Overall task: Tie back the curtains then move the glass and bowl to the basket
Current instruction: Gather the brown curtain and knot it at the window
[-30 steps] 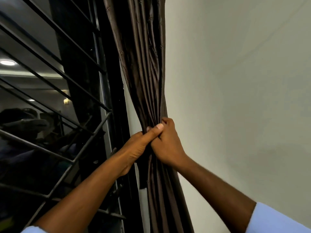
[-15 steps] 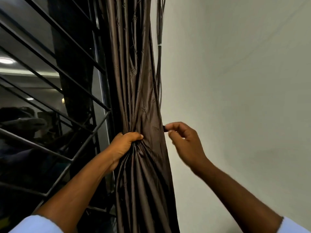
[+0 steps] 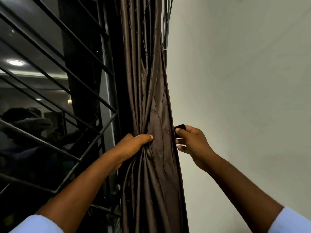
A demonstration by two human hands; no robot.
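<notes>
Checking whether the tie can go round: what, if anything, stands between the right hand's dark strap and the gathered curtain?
Nothing visible does. The right hand pinches the dark strap right at the curtain's wall-side edge, with no gap showing. The left hand grips the gathered folds on the window side. The curtain's back is hidden.

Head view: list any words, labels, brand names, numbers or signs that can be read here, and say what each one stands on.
None: no readable text anywhere in this view.
The brown curtain carries only a woven pattern, no lettering.
The dark strap pinched by the right hand shows no label.
The wall is plain.
The window glass shows only bars and dim reflections, no sign.
</notes>
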